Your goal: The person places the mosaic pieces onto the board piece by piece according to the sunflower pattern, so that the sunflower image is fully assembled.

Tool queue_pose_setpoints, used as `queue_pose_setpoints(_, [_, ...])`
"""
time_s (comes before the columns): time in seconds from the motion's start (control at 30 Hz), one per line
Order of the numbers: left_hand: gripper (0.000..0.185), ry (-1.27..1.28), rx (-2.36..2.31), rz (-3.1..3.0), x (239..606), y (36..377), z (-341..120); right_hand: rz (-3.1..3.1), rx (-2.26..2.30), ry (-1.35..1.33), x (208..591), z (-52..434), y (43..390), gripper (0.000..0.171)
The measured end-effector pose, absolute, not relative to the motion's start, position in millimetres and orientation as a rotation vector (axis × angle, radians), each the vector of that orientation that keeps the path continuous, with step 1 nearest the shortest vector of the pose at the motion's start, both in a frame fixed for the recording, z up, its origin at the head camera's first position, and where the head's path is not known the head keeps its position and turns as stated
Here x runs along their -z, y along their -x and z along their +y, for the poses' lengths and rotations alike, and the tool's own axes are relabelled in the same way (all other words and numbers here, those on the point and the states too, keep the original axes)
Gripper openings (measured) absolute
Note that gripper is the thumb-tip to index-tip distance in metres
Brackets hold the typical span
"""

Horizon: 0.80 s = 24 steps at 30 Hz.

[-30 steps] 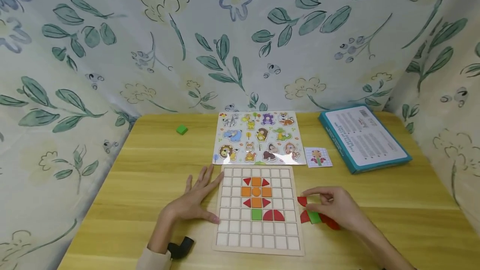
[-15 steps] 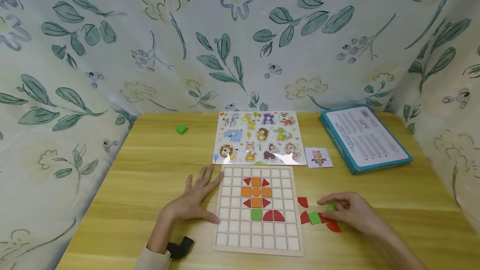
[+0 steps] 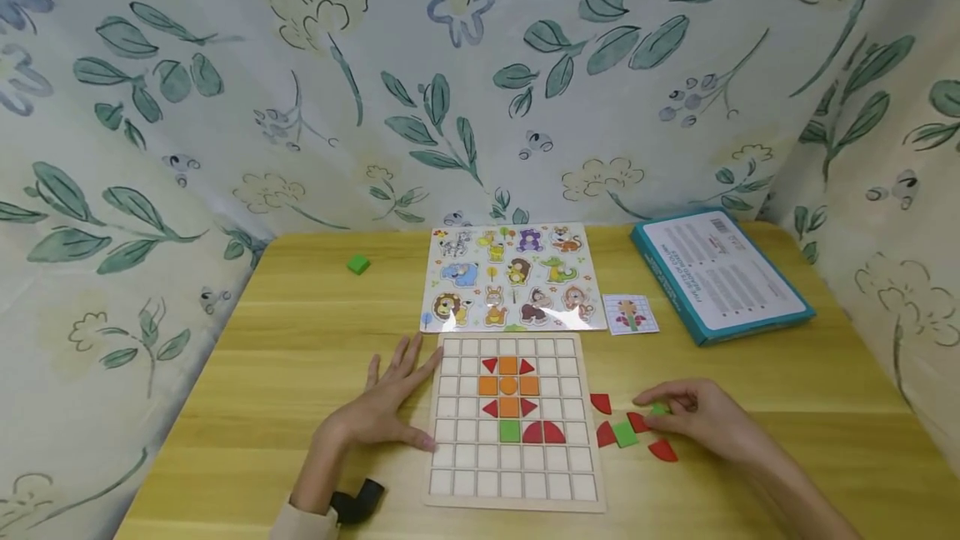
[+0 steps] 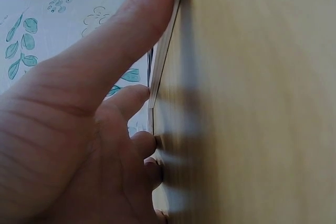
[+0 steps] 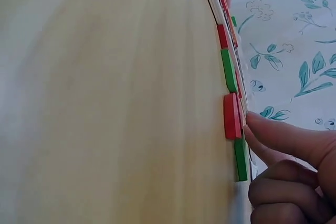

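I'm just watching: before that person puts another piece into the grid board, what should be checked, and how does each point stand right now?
1. Board steadied: ok, the left hand lies flat against the grid board.
2. Piece in grip: cannot tell, the right hand touches a green piece, its fingers partly hiding it.
3. Free squares: ok, the bottom rows are bare.
4. Spare pieces within reach: ok, a green square and red pieces lie beside the board.
5. Pattern card visible: ok.

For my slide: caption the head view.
Left hand steadies the grid board; right hand touches loose pieces.
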State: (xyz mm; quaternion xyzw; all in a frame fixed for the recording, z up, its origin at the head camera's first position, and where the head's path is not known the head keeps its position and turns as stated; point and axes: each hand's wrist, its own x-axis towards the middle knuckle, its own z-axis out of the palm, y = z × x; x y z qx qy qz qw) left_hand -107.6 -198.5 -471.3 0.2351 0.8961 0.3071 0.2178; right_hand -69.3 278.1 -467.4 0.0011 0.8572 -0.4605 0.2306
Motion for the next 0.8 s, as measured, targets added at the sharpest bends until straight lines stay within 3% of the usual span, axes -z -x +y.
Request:
queue_pose_setpoints(0.23, [0.123, -0.656, -0.861, 2.482, 473, 106, -200, 2.282, 1.314, 0.137, 473, 282, 70, 0.035])
queue_pose_setpoints(0.8, [0.125, -0.681, -0.852, 2.487, 473, 109, -199, 2.402, 1.213, 0.071, 469, 261, 83, 0.034])
